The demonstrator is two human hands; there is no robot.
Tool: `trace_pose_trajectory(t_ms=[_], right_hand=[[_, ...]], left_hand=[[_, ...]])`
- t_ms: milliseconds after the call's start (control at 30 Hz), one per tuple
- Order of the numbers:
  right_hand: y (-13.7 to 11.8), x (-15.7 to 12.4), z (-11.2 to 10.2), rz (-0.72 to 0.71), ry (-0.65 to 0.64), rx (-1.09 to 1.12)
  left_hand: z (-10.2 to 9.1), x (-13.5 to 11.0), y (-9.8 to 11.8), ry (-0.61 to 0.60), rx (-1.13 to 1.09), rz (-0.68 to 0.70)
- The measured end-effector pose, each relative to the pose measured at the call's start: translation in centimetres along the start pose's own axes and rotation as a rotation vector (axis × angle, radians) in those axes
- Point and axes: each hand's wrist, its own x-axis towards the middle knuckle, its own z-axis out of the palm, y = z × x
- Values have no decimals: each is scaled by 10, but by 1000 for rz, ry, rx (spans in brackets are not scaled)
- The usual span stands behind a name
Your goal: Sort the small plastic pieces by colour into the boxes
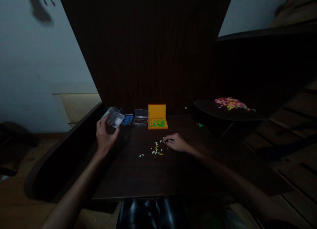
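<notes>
My left hand (pixel 105 134) grips a clear plastic box (pixel 116 118), lifted and tilted over the left side of the dark table (pixel 123 179). Fingers bent together, my right hand (pixel 176 142) reaches down to the edge of a loose scatter of small white pieces (pixel 155 152) and yellow pieces (pixel 160 154). Whether a piece sits between those fingertips is too small to see. Behind the scatter stands an open orange box (pixel 158 110) holding green pieces (pixel 158 123).
Left of the orange box are an open clear box (pixel 141 113) with dark pieces and a box of blue pieces (pixel 128 119). A heap of pink and yellow pieces (pixel 231 103) lies on a raised rounded shelf (pixel 210 109) at right. A dark panel (pixel 158 57) rises behind.
</notes>
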Motion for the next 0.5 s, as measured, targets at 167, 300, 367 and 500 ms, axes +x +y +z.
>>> trace_pose_trajectory(t_ms=[167, 300, 367, 500], right_hand=[[3, 0, -3, 7, -45, 84], [2, -1, -8, 22, -85, 160], [0, -2, -11, 11, -92, 194], [-1, -3, -15, -58, -83, 180]], left_hand=[[29, -15, 42, -377, -307, 161], [49, -26, 55, -674, -355, 345], [57, -30, 54, -681, -366, 327], [63, -35, 46, -641, -375, 285]])
